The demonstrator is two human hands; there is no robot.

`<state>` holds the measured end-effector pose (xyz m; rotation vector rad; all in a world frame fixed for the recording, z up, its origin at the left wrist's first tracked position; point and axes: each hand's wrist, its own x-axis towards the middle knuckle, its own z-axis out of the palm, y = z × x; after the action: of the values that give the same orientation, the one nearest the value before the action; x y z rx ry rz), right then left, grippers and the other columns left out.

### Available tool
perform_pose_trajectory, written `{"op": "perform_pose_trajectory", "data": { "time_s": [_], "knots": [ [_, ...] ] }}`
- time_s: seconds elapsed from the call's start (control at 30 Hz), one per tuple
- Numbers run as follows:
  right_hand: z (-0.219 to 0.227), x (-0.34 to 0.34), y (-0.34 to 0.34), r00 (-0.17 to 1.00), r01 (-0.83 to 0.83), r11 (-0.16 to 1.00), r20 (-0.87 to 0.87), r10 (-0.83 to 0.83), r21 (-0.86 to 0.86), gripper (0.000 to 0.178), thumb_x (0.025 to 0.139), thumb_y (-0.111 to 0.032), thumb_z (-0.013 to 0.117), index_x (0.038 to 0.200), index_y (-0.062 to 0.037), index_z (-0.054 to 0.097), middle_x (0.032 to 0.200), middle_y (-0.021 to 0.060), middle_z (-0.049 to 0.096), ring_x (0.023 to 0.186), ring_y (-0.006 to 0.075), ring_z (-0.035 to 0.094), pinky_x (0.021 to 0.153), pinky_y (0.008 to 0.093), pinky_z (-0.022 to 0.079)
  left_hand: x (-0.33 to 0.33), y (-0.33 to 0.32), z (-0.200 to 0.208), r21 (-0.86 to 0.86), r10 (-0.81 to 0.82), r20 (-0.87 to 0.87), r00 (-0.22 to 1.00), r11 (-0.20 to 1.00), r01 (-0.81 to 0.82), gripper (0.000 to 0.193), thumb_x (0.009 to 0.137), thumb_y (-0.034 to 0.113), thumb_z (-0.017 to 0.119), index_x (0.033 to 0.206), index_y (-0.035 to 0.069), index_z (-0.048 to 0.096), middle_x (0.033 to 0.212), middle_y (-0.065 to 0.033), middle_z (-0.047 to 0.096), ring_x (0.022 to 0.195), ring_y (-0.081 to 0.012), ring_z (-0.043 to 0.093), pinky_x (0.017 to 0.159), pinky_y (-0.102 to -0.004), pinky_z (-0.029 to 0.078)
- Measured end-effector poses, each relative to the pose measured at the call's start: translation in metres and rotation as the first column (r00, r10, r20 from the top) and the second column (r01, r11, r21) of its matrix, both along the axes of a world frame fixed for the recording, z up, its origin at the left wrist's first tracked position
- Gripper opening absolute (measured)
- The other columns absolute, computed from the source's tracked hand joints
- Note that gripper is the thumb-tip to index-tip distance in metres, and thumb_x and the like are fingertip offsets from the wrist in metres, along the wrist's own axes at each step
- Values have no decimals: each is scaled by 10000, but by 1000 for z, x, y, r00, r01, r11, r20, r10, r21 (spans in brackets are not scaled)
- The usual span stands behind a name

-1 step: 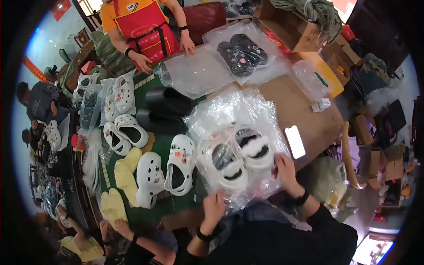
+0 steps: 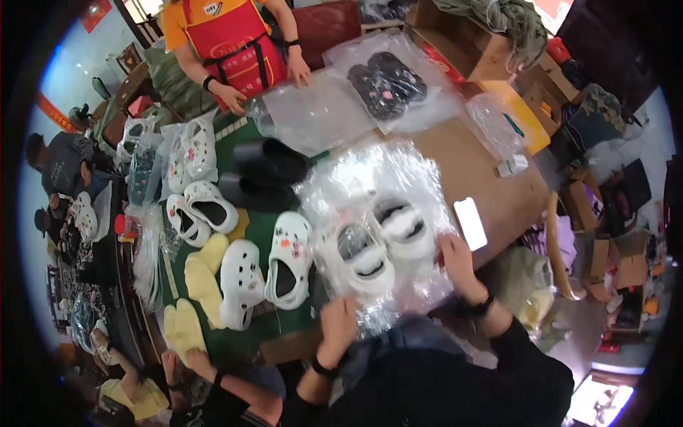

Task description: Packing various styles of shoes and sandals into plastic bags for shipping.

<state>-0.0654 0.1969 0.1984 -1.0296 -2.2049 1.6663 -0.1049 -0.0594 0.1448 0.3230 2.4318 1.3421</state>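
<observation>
A pair of white clogs (image 2: pixel 398 230) lies inside a clear plastic bag (image 2: pixel 370 171) right in front of me. The bag rests on the table, and its shine partly hides the shoes. My left hand (image 2: pixel 337 329) is closed at the bag's near left corner, fingers pinched on the plastic. At the near right edge, my right hand (image 2: pixel 459 265) also grips the bag, with the fingertips partly hidden. Just left of the bag stand two loose white clogs with charms, one (image 2: pixel 287 260) beside the other (image 2: pixel 242 285). A white-screened phone (image 2: pixel 470 223) lies close to my right hand.
Black slides (image 2: pixel 267 174), yellow slippers (image 2: pixel 206 274) and smaller white clogs (image 2: pixel 203 212) cover the table's left. Bagged black clogs (image 2: pixel 386 85) lie at the back near a cardboard box (image 2: pixel 462 43). Across the table stands a person in a red apron (image 2: pixel 231 50); another person's hands (image 2: pixel 188 361) are at lower left.
The bag lies flatter, its near edge drawn slightly toward me. My left hand has shifted a little left, and my right hand slightly lower. The view has moved a touch.
</observation>
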Motion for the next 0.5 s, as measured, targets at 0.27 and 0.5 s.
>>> {"op": "perform_pose_trajectory", "data": {
  "time_s": [0.27,0.5],
  "knots": [
    [91,-103,45,954,-32,974,-297,-37,-225,320,895,-225,490,627,-49,484,475,26,464,382,87,401,376,233,298,-101,10,127,-140,38,-128,991,988,-56,411,935,273,357,704,-6,550,581,-134,593,539,-268,585,532,-377,438],
    [124,-107,49,882,-181,896,-469,-34,-405,270,901,-241,509,684,-82,487,526,23,476,419,87,425,383,219,302,-92,18,158,491,217,158,963,829,-267,344,962,255,355,886,-36,521,780,-158,622,587,-197,624,606,-267,502]
  ]
}}
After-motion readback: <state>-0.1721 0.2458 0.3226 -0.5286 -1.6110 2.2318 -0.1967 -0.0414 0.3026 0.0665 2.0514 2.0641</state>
